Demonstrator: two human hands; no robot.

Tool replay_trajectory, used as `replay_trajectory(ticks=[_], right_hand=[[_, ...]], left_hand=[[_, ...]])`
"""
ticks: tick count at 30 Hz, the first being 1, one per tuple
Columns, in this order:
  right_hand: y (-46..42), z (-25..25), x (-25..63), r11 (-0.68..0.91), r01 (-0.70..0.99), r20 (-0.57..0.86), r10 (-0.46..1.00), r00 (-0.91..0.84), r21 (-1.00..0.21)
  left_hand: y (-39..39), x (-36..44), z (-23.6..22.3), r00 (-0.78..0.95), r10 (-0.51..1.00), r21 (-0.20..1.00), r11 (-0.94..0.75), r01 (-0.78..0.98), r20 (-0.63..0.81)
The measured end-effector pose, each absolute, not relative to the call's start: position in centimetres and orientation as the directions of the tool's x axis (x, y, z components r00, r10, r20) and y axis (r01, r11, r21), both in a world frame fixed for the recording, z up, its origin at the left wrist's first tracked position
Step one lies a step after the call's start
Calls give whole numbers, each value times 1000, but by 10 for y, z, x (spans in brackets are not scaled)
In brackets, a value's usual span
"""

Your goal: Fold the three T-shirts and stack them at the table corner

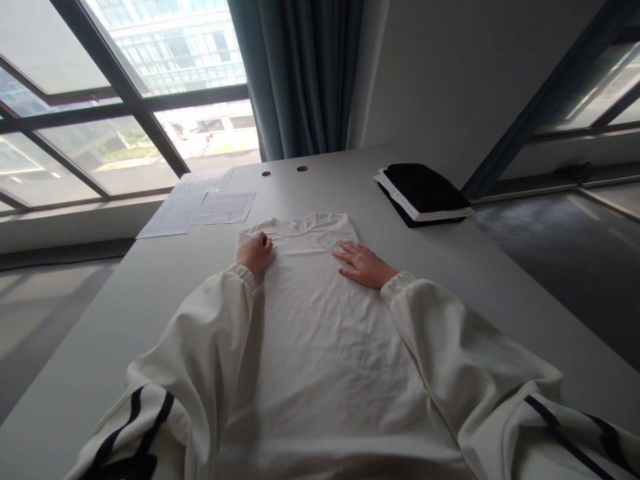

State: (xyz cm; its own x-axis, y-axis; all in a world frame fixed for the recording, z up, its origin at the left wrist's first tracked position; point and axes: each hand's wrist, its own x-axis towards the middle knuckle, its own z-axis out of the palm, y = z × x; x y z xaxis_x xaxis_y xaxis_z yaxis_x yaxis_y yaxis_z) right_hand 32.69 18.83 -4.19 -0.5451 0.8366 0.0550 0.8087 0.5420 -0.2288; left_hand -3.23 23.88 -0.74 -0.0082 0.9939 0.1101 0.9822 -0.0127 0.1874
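A white T-shirt (325,347) lies spread out on the table, its round neckline at the far end and its body running toward me. Fine wrinkles cross its front. My left hand (255,253) is closed in a fist at the shirt's left shoulder, with the fingers curled in at the fabric; the fingertips are hidden. Flat on the right shoulder and chest area rests my right hand (366,265), its fingers spread and holding nothing. The shirt's sleeves look tucked in or covered near both hands.
The pale table (500,320) carries several printed paper sheets (225,207) at its far left. A black folder-like item (425,189) with white pages or layers stands at the far right. Two round cable holes (267,174) sit near the back edge, before a blue-grey curtain (305,73) and windows.
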Motion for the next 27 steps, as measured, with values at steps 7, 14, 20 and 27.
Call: replay_trajectory(ticks=[7,14,20,27], right_hand=[[191,-48,332,558,795,85,827,-556,-239],[190,-44,330,573,781,169,820,-547,-248],[203,-43,330,373,905,162,925,-345,-206],[210,-54,338,313,927,47,950,-310,-207]], left_hand=[[233,-48,-26,163,965,241,-211,947,207],[232,-55,-28,-79,992,178,61,982,96],[242,-49,-25,-152,988,116,153,981,-24],[239,-48,-35,-188,982,141,183,973,27]])
